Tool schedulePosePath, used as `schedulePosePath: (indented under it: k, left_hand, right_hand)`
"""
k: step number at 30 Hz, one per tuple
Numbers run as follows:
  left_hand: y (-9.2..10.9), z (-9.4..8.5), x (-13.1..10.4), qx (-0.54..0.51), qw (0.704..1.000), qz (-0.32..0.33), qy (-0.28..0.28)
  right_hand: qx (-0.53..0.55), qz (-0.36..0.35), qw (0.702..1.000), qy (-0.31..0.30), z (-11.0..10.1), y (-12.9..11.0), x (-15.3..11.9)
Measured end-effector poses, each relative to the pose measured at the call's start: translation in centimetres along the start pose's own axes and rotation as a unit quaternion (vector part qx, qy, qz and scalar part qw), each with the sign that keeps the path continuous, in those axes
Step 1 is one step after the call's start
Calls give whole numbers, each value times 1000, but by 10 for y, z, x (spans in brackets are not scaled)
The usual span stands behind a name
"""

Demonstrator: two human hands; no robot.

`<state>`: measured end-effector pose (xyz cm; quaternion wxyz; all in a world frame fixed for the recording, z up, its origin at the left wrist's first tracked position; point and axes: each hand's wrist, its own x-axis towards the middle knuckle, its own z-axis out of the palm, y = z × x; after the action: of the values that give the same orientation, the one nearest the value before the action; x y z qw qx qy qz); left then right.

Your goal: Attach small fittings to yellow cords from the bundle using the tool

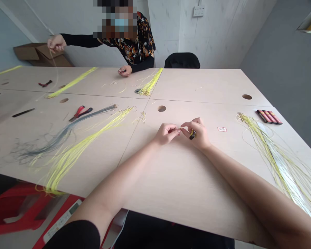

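Note:
My left hand (168, 133) is closed in a pinch above the table, its fingertips meeting those of my right hand. Something tiny and yellowish seems to be between them, too small to name. My right hand (199, 134) pinches with thumb and forefinger while its curled fingers hold a small black-and-yellow stick-shaped thing (192, 134), mostly hidden in the palm. A small red-edged label (222, 129) lies right of that hand. Left of my hands is a bundle of yellow fishing line (93, 135) with hooks at its upper end, beside loose hooks (143, 117).
Grey line (64, 133), red-and-black pliers (79, 112) and a dark blade (23, 112) lie left. At right are another line bundle (272, 152) and several red-and-black tubes (269, 117). Across the table (171, 193), a person (140, 38) holds up a pale strand. Round holes (161, 108) pierce the tabletop.

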<state>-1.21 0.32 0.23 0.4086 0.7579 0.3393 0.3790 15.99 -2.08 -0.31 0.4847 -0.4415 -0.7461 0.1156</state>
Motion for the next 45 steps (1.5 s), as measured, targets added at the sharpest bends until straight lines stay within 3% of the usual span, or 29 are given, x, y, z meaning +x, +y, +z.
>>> schedulePosePath:
  k: [18, 25, 34, 45]
  left_hand:
    - [-1, -3, 0, -22, 1000, 14, 4]
    - [-5, 0, 1, -18, 998, -1, 57]
    - [-6, -1, 0, 105, 991, 32, 76]
    - [-5, -1, -1, 172, 981, 40, 84]
  right_hand:
    - [10, -9, 1000, -24, 1, -2, -2]
    - [5, 1, 999, -38, 0, -2, -1]
    - [6, 22, 999, -31, -1, -4, 0]
    - [23, 34, 999, -26, 0, -4, 0]
